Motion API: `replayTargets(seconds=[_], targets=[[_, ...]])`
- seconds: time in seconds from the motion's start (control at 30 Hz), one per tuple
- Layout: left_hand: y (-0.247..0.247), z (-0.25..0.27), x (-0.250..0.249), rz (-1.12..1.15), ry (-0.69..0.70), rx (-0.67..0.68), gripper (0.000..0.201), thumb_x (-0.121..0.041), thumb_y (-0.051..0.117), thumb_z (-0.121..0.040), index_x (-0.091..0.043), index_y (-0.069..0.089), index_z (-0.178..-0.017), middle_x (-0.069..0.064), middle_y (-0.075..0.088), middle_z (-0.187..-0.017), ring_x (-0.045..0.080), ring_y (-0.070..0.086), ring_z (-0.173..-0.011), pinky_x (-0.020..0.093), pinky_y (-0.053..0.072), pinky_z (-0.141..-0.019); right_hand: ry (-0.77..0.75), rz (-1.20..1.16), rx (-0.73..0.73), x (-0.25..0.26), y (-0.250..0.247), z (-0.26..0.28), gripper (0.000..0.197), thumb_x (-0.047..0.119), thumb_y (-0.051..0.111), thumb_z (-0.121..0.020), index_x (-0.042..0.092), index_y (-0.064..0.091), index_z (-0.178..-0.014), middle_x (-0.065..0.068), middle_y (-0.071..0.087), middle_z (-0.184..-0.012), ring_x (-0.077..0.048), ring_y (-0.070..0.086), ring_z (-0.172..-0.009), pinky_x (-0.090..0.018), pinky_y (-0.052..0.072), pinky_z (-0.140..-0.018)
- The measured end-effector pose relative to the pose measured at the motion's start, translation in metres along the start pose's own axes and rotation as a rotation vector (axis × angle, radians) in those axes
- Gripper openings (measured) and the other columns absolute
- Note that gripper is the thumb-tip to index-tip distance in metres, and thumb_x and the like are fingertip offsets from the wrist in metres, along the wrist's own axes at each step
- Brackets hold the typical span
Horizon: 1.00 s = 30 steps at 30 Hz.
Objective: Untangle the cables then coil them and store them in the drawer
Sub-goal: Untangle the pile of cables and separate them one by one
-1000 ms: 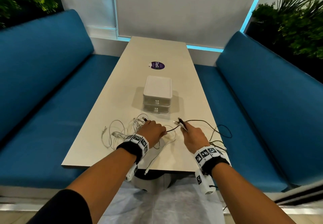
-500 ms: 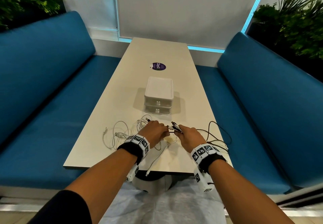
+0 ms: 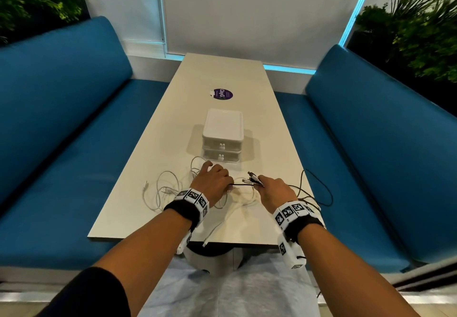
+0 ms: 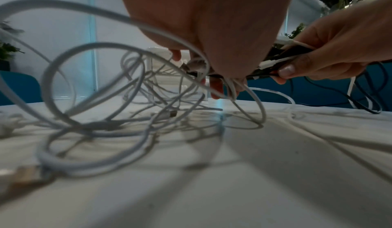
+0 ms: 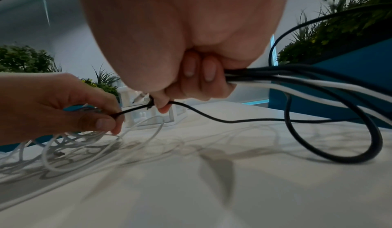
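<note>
Two hands are held low over the near end of the table (image 3: 223, 74), with the cables spread between and around them. At the far left, loose white cables (image 3: 162, 190) are looped on the tabletop. The left hand (image 3: 212, 180) is set over this tangle, and a thin black cable (image 5: 135, 109) is pinched between its thumb and fingertip. Behind the hands, nearer the table's middle, the white drawer unit (image 3: 222, 136) is seen with both drawers shut. The right hand (image 3: 275, 190) is curled tightly round a bundle of black and white cables (image 5: 297, 79), whose plug ends stick out past the knuckles. Dark cable loops (image 3: 319, 193) are draped over the table's right edge.
</note>
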<state>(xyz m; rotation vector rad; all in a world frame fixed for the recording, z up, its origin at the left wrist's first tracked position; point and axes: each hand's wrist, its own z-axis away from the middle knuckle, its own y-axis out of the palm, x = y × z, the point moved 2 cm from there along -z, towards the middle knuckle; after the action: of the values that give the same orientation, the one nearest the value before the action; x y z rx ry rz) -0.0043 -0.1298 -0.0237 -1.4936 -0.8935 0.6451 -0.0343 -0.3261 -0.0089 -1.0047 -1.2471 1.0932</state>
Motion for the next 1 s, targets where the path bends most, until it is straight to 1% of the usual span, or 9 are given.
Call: replayTargets(seconds=[0.07, 0.17, 0.27, 0.37, 0.5, 0.67, 0.8, 0.9, 1.0], targets=[[-0.001, 0.002, 0.001, 0.017, -0.012, 0.024, 0.027, -0.025, 0.044, -0.1, -0.031, 0.06, -0.121, -0.005, 0.061, -0.116, 0.023, 0.047, -0.116, 0.042, 0.028, -0.101, 0.022, 0.003, -0.011, -0.002, -0.002, 0.0, 0.024, 0.04, 0.038, -0.101, 0.021, 0.051, -0.104, -0.009, 0.06, -0.087, -0.028, 0.05, -0.071, -0.033, 0.043, -0.062], [-0.004, 0.002, 0.001, 0.086, -0.083, 0.047, 0.031, -0.021, 0.047, -0.097, -0.033, 0.056, -0.123, -0.005, 0.057, -0.115, 0.023, 0.046, -0.112, 0.041, 0.031, -0.091, 0.04, -0.001, -0.021, -0.002, -0.004, 0.0, 0.023, 0.038, 0.037, -0.101, 0.02, 0.05, -0.106, -0.007, 0.055, -0.084, -0.029, 0.05, -0.071, -0.033, 0.043, -0.062], [-0.005, 0.0, 0.002, 0.11, -0.122, 0.034, 0.028, -0.027, 0.046, -0.099, -0.034, 0.057, -0.124, -0.004, 0.052, -0.122, 0.024, 0.044, -0.115, 0.042, 0.031, -0.092, 0.058, 0.001, -0.027, -0.003, -0.006, 0.001, 0.023, 0.038, 0.036, -0.101, 0.02, 0.049, -0.109, -0.006, 0.053, -0.082, -0.03, 0.053, -0.071, -0.034, 0.045, -0.063], [-0.001, 0.0, 0.004, 0.118, -0.158, 0.085, 0.028, -0.027, 0.048, -0.098, -0.033, 0.058, -0.124, -0.003, 0.051, -0.126, 0.025, 0.045, -0.117, 0.042, 0.031, -0.093, 0.093, 0.009, -0.04, -0.003, -0.006, 0.001, 0.023, 0.036, 0.035, -0.102, 0.02, 0.048, -0.11, -0.007, 0.054, -0.082, -0.031, 0.055, -0.072, -0.035, 0.048, -0.065], [-0.001, -0.005, 0.007, 0.089, -0.179, 0.142, 0.026, -0.031, 0.042, -0.101, -0.034, 0.056, -0.123, -0.001, 0.058, -0.12, 0.027, 0.049, -0.114, 0.043, 0.031, -0.094, 0.109, 0.03, -0.047, -0.006, -0.005, 0.002, 0.024, 0.036, 0.034, -0.102, 0.019, 0.048, -0.112, -0.007, 0.053, -0.082, -0.029, 0.053, -0.07, -0.034, 0.047, -0.063], [-0.007, -0.01, 0.011, 0.107, -0.189, 0.148, 0.026, -0.039, 0.036, -0.102, -0.035, 0.058, -0.115, -0.003, 0.063, -0.11, 0.025, 0.054, -0.105, 0.043, 0.03, -0.09, 0.112, 0.038, -0.036, -0.01, -0.005, 0.004, 0.025, 0.037, 0.033, -0.102, 0.019, 0.048, -0.111, -0.007, 0.055, -0.083, -0.03, 0.057, -0.071, -0.036, 0.051, -0.065], [0.002, -0.007, 0.007, 0.109, -0.199, 0.201, 0.027, -0.023, 0.044, -0.097, -0.033, 0.056, -0.118, -0.001, 0.058, -0.114, 0.027, 0.051, -0.109, 0.044, 0.03, -0.094, 0.111, 0.018, -0.023, -0.011, -0.001, 0.005, 0.025, 0.037, 0.034, -0.102, 0.019, 0.049, -0.111, -0.007, 0.055, -0.082, -0.03, 0.055, -0.071, -0.035, 0.05, -0.065], [0.013, -0.009, 0.005, 0.278, -0.155, 0.214, 0.054, -0.002, 0.052, -0.086, -0.033, 0.051, -0.13, 0.001, 0.045, -0.126, 0.027, 0.043, -0.115, 0.041, 0.032, -0.092, 0.122, -0.045, -0.018, -0.013, 0.001, 0.007, 0.026, 0.037, 0.036, -0.102, 0.019, 0.051, -0.112, -0.008, 0.056, -0.083, -0.033, 0.058, -0.075, -0.037, 0.051, -0.067], [0.018, -0.009, 0.006, 0.358, -0.152, 0.18, 0.049, -0.001, 0.056, -0.085, -0.029, 0.055, -0.126, 0.002, 0.043, -0.128, 0.028, 0.042, -0.114, 0.036, 0.032, -0.084, 0.139, -0.09, -0.025, -0.019, 0.001, 0.005, 0.027, 0.037, 0.037, -0.101, 0.018, 0.052, -0.114, -0.01, 0.059, -0.086, -0.034, 0.06, -0.079, -0.038, 0.052, -0.069]])
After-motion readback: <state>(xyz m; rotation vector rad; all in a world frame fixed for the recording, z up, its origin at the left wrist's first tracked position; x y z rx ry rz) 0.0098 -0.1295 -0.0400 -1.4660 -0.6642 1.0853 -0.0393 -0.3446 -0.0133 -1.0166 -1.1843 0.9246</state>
